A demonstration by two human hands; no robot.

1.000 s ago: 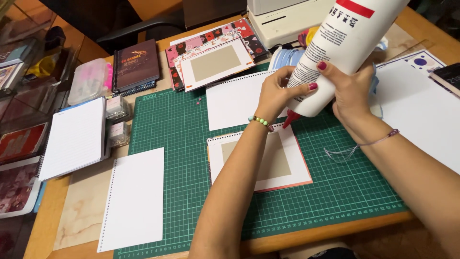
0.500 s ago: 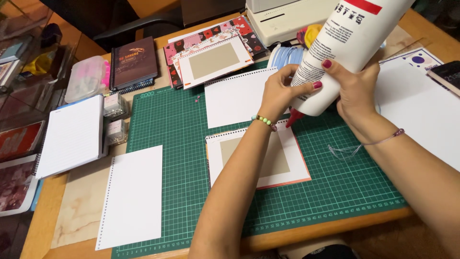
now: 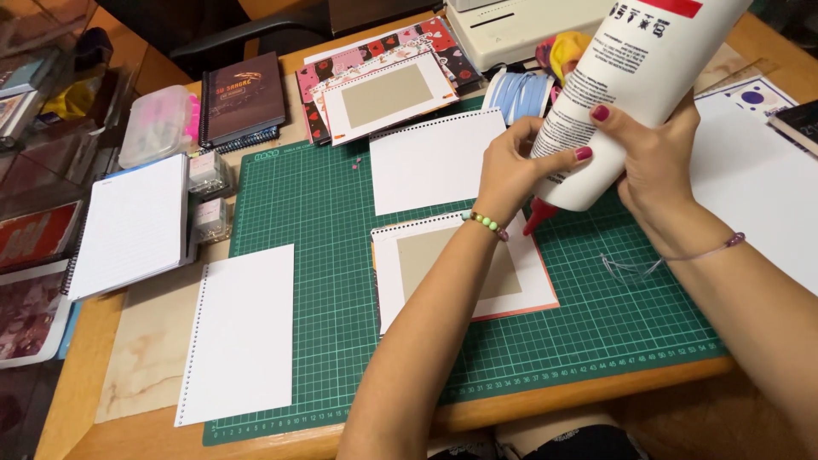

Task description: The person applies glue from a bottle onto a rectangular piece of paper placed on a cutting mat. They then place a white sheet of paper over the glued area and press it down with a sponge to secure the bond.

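Holding a big white glue bottle point(image 3: 635, 94) tipped nozzle-down over the middle of the counter point(image 3: 528, 400). Nearest me, the wooden front edge, then the green cutting mat point(image 3: 332, 281) that covers most of the work space and keeps glue and cuts off the wood. At the mat's near left corner a punched white sheet point(image 3: 239, 332) lies flat, half on the mat, set aside out of the glue's way. In the middle sits a white card with a tan panel point(image 3: 460, 273), holes along its top edge, squared to the grid lines; my left forearm crosses over it.

Above that card, both hands are shut around the bottle. My right hand point(image 3: 656, 162) wraps the lower body and takes the weight. My left hand point(image 3: 511, 170) steadies it from the other side, fingers closed near the base just above the red nozzle point(image 3: 538, 217). The nozzle points down at the card's upper right corner; I cannot tell whether it touches.

Further back, a second punched white sheet point(image 3: 434, 158) lies on the mat. To the left, off the mat, an open spiral notebook point(image 3: 132, 226). Far edge: a dark notebook point(image 3: 243, 98), a clear box of pink bits point(image 3: 158, 123), patterned heart papers point(image 3: 383, 64) and a coil of pale blue ribbon point(image 3: 515, 89).
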